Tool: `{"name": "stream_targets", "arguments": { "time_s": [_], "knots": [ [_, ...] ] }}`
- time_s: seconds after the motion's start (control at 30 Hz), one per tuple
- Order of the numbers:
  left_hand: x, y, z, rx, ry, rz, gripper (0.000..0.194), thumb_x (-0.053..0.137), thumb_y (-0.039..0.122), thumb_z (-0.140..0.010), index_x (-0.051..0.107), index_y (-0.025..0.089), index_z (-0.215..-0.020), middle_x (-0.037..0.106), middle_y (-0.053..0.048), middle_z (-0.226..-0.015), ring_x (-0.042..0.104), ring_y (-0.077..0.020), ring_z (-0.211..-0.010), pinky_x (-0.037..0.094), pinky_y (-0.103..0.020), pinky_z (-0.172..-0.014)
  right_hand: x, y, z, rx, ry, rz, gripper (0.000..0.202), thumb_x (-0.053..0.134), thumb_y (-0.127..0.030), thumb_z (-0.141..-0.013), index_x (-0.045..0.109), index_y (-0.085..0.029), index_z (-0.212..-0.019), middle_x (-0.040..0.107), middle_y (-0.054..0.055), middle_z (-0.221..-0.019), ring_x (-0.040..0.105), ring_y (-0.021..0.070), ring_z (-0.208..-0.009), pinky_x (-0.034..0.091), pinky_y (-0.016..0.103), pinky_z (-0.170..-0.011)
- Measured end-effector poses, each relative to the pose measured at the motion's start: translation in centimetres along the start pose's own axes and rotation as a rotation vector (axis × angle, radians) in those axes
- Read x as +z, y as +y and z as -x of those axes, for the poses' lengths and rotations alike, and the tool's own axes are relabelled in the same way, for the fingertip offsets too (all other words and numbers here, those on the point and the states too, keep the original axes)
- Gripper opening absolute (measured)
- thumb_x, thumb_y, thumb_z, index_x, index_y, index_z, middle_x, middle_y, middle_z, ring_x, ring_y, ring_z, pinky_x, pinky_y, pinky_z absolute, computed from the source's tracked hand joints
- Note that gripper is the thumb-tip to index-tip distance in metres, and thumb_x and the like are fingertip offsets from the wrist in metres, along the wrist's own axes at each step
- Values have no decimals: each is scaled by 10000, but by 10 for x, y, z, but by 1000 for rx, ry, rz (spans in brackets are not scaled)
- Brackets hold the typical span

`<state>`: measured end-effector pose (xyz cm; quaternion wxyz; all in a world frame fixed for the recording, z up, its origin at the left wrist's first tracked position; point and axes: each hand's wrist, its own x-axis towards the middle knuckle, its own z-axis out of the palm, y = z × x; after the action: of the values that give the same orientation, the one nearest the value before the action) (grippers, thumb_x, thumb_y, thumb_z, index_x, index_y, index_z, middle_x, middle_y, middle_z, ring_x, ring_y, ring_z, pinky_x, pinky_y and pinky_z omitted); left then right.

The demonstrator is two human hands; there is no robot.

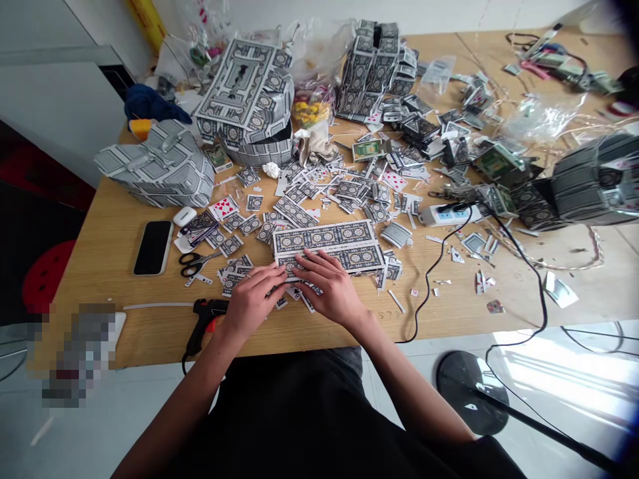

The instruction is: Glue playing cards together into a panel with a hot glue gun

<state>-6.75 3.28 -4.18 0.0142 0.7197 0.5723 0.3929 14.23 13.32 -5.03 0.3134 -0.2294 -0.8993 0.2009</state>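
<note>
Patterned card panel [329, 245] lies flat on the tabletop [164, 299]. Left hand [254, 296], fingers bent, touches its near-left edge; right hand [329, 286], fingers spread, rests upon it. Glue gun [204, 319]: left of panel, nearer the body. Scissors [197, 263]: left of panel.

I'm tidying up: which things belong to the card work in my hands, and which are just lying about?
Likely the job's:
- grey patterned card panel, under left hand and right hand
- cut playing card pieces
- black-handled metal scissors
- black glue gun, red trigger

Seemingly just lying about:
- black-screened phone
- rounded white plastic case
- dark blue cloth bundle
</note>
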Motion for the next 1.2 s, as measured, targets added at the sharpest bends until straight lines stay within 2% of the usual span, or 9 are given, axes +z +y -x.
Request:
{"name": "stream_targets", "arguments": {
  "time_s": [0.9,1.2],
  "knots": [
    [0,1,-1,-4,-4,-9,222,790,154,-975,755,238,-1177,843,-63,-1204,801,-244,-1166,674,-418,-1023,-2,-1,-1,-3,-2,13,236,674,-302,-1082,781,-234,-1281,745,78,-1481,651,298,-1475,519,539,-1257],
    [0,2,-2,-17,7,-8,186,766,181,-997,779,257,-1165,851,-55,-1184,812,-245,-1139,687,-427,-1007,0,-1,0,30,-21,-10,254,691,-300,-1070,784,-285,-1306,733,60,-1498,632,277,-1494,502,540,-1277]
  ]
}}
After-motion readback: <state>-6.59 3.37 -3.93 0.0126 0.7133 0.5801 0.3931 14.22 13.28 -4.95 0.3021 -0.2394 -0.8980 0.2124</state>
